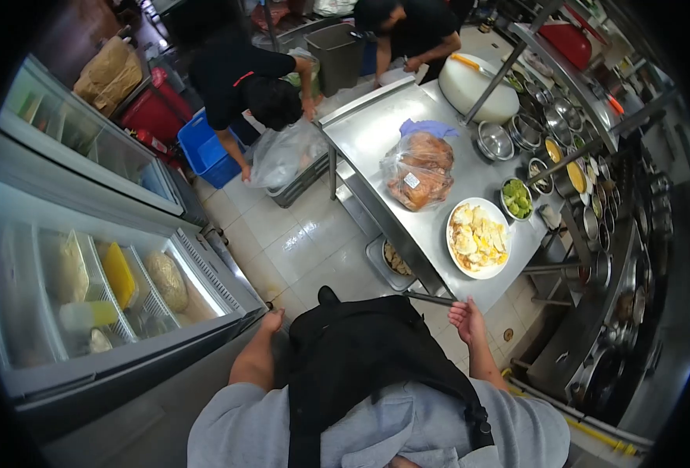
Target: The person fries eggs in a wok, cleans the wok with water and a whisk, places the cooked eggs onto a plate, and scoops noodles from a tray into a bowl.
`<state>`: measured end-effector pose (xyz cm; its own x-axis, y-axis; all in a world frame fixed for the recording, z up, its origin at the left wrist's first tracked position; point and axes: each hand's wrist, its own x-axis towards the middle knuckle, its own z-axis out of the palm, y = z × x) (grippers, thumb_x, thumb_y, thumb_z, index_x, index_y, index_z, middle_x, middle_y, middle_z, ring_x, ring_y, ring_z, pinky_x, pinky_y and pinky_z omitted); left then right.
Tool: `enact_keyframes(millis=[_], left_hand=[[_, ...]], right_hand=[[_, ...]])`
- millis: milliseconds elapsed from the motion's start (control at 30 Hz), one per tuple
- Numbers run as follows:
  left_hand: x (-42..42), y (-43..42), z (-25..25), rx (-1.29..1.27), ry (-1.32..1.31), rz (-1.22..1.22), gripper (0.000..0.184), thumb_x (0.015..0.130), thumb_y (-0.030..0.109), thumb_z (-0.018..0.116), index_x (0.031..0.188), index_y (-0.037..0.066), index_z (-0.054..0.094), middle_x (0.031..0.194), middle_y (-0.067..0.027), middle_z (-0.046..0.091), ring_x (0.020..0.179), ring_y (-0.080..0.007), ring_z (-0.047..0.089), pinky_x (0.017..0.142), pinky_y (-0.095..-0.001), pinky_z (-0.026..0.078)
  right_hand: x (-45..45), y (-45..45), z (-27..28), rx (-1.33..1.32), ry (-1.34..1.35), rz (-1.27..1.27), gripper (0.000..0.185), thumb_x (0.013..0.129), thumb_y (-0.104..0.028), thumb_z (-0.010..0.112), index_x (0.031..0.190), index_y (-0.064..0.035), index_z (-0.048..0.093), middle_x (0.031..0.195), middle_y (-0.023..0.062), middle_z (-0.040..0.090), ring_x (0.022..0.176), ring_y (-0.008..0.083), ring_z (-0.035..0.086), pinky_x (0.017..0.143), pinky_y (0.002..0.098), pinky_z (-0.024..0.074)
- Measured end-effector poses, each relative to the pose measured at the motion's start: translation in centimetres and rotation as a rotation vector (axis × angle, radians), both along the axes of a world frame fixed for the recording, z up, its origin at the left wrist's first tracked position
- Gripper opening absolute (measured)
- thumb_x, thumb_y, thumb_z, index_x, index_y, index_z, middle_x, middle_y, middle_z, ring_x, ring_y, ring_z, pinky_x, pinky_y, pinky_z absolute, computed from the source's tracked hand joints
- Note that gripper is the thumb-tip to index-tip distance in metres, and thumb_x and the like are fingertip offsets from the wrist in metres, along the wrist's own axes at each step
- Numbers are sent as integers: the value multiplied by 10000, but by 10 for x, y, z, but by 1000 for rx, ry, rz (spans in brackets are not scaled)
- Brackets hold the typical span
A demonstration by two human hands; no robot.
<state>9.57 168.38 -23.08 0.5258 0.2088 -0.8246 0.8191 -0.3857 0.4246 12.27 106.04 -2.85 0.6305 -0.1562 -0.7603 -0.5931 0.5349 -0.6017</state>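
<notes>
My left hand [272, 320] is at the edge of the grey fridge door [232, 355], its fingers curled round it and partly hidden. To its left stands the lit fridge [126, 288], open, with wire dividers, a yellow item [118, 274] and a bag of food [166, 281] inside. My right hand [465, 319] is beside the near edge of the steel table [407, 234], palm up with loosely bent fingers and nothing visible in it. On that table, nearest this hand, is a white plate of fried eggs [479, 238].
The table also bears bagged brown food [420, 170], a bowl of greens [516, 199] and a metal bowl [495, 140]. One person [243, 86] bends over a plastic-lined crate [290, 168]; another person [415, 39] works behind. A tray [395, 260] sits beneath the table.
</notes>
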Motion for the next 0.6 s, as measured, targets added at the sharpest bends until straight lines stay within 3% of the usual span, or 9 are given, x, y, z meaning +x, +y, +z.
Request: enact_keyframes(millis=[67,167,233,267,400,533,567,600], left_hand=[[6,5,-9,-25,-8,13,518,996,484,447,808,35,625,640,-96,603,530,-229,585,510,-394,446],[19,6,-27,-92,13,-25,466,996,457,479,811,58,632,623,-92,594,508,-223,560,499,-390,443],[35,-12,-38,-224,-26,100,515,1021,484,413,797,71,623,663,-68,601,554,-196,578,501,-339,453],[45,-17,-43,-180,-29,-90,519,1025,489,405,812,70,624,657,-66,601,570,-187,593,505,-327,466],[71,-57,-22,-303,-119,61,375,1011,398,509,922,53,627,754,-29,626,576,-142,569,508,-294,460],[83,-70,-9,-326,-151,113,389,982,420,559,975,41,644,781,-22,632,652,-135,580,560,-277,457],[87,-69,-5,-351,-61,102,479,964,487,556,1093,33,633,958,-51,659,826,-156,595,674,-306,469],[91,-71,1,-350,-69,92,479,964,487,556,1093,33,633,958,-51,659,826,-156,595,674,-306,469]], right_hand=[[-2,23,-2,-12,44,67,533,974,-512,532,952,7,654,791,121,689,676,223,681,645,338,569],[11,51,-9,-231,148,530,489,967,-461,571,955,16,679,803,124,705,677,220,695,638,351,578],[28,63,-17,-394,181,721,457,953,-425,610,990,22,690,846,124,718,700,216,712,639,345,592],[32,68,-20,-422,232,800,447,944,-410,632,1021,25,695,876,126,724,723,215,722,651,340,601],[38,67,-54,-492,231,762,426,928,-380,655,1040,30,690,895,132,726,718,220,730,621,327,608],[47,66,-44,-590,205,917,442,944,-397,614,1047,28,680,936,120,728,710,216,730,606,324,609],[47,66,-45,-590,198,908,442,944,-397,614,1047,28,680,936,120,728,710,216,730,606,324,609],[47,65,-46,-614,198,912,442,943,-404,609,1042,20,686,906,120,730,706,212,729,609,322,605]])
